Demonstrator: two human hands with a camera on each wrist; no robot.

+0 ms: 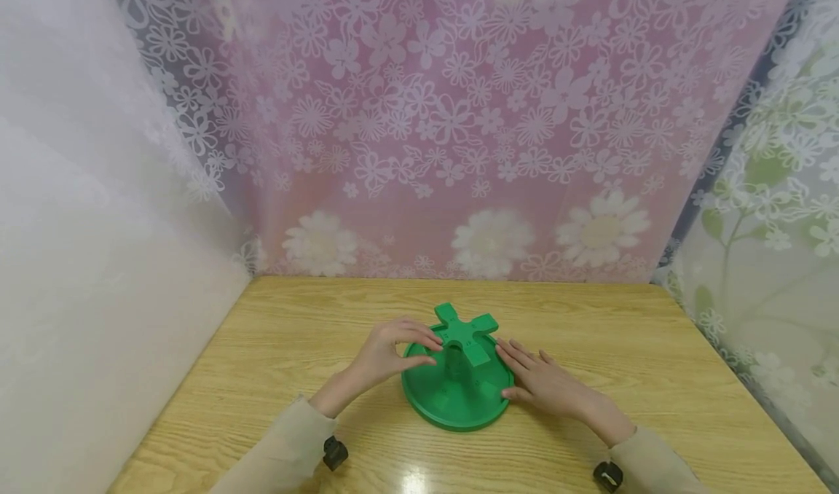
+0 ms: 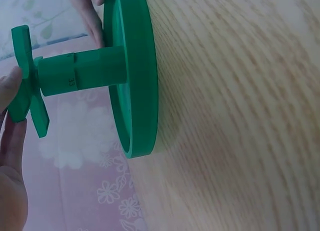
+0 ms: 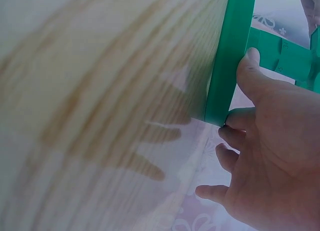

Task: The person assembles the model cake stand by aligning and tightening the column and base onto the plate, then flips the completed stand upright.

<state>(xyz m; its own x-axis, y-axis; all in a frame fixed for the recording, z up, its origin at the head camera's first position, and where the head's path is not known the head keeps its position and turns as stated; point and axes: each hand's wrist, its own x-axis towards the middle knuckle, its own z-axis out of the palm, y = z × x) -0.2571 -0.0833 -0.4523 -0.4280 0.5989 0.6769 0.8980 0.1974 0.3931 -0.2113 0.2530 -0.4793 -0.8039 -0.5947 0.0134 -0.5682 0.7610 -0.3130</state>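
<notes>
Head view: light wood-grain table (image 1: 295, 319), far edge against a pink curtain (image 1: 419, 115) printed with white flowers. Green, plastic-looking round base (image 1: 459, 414) with a low raised rim lies flat about midway between the table's left and right edges; near edge of the table out of frame. From its middle rises a green cylindrical column (image 1: 454, 363), topped by a green four-armed cross (image 1: 464, 331). Left hand (image 1: 392, 347) at the cross: fingers curved over its left arm, thumb set lower, apart from them. Right hand (image 1: 544, 383) at the base's right side: fingers extended, partly spread, tips at the rim; thumb also on the rim. Beige sleeves (image 1: 282, 450) on both arms.

Left wrist view: the left hand's digits grip an arm of the cross from two sides; remaining fingers cut off by the frame, arrangement cannot be told. Column upright on the base, small dark marks on its side. Right hand partly visible beyond the base.

Right wrist view: thumb lies across the rim, nearest finger touches the rim's outer edge; other fingers spread apart, clear of the base.
</notes>
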